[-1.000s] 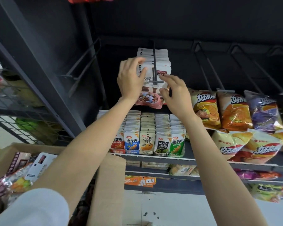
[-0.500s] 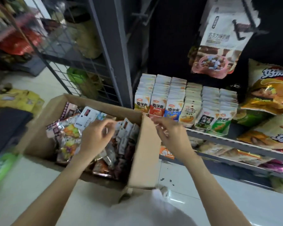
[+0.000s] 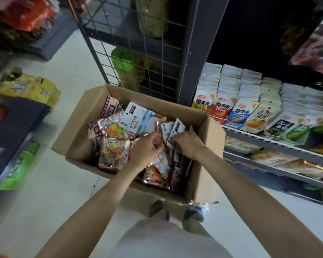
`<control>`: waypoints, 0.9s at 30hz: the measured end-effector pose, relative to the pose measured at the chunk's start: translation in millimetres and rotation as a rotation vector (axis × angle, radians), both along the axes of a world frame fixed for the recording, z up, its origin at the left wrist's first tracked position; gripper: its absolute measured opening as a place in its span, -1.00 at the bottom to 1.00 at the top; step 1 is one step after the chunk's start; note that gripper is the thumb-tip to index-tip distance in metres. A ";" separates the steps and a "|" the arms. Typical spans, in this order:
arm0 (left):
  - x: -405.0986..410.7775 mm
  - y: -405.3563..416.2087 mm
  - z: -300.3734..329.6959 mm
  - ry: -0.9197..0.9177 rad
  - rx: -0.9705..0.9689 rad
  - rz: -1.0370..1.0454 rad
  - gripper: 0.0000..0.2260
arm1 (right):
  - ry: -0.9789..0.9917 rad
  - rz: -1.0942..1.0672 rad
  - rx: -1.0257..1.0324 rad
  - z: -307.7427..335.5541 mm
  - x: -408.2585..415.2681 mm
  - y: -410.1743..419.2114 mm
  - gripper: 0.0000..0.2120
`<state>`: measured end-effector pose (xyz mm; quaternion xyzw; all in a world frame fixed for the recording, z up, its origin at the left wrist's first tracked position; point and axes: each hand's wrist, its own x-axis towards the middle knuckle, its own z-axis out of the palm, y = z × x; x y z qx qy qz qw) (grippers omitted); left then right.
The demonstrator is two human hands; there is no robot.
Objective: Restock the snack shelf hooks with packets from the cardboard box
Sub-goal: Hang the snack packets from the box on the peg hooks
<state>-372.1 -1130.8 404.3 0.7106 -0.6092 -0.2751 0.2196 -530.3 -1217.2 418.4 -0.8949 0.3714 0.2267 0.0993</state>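
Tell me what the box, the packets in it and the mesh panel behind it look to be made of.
Cardboard box: brown corrugated card, matt, a torn flap edge. Packets: glossy foil-like plastic film, crinkled and glinting; some have white card-like headers. Mesh panel: thin dark wire grid, probably coated metal.

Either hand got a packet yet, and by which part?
Both hands are in the cardboard box. The right hand pinches an upright white-topped packet near its lower edge; the left hand touches packets, grip unclear.

cardboard box (image 3: pixel 78 131) on floor (image 3: pixel 45 183) | packets (image 3: pixel 114 151) in box | shelf (image 3: pixel 272 140) right of box
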 end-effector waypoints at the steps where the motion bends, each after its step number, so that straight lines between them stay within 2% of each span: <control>1: -4.0 -6.2 -6.4 0.012 0.022 -0.007 -0.70 | 0.038 0.044 -0.004 -1.0 1.9 1.9 -0.59; 4: -15.2 -22.2 -19.0 0.009 0.054 -0.037 -0.68 | 0.125 0.133 -0.101 -2.7 6.1 6.7 -0.64; 7: -21.3 -31.4 -27.2 -0.059 0.028 -0.010 -0.70 | 0.146 0.075 -0.131 -6.1 5.1 7.3 -0.66; 12: -20.2 -43.2 -31.6 -0.153 0.086 -0.018 -0.87 | 0.174 0.047 -0.150 -6.2 -0.1 5.6 -0.68; 15: -25.3 -47.0 -26.3 -0.183 0.144 -0.070 -0.88 | 0.096 0.087 -0.147 1.2 -7.3 4.7 -0.71; 17: -25.6 -48.4 -18.5 -0.108 0.145 -0.060 -0.87 | -0.069 0.113 -0.150 9.8 -15.9 5.4 -0.78; 20: -12.3 -44.5 5.5 0.088 0.078 0.047 -0.85 | -0.503 0.079 -0.220 24.1 -38.4 6.8 -0.89; 21: -5.4 -41.3 16.0 0.189 0.058 0.071 -0.86 | -0.620 0.013 -0.182 32.1 -46.5 7.8 -0.89; 24: 14.7 -29.0 52.5 0.478 0.009 0.144 -0.95 | -0.916 -0.339 0.023 65.0 -61.4 14.7 -0.88; 26: 21.1 -22.3 75.2 0.584 -0.043 0.225 -0.95 | -1.098 -0.623 0.087 82.0 -65.0 18.9 -0.97; 27: 22.3 -20.5 84.0 0.589 -0.078 0.264 -0.94 | -1.180 -0.744 0.078 88.2 -66.2 20.2 -0.91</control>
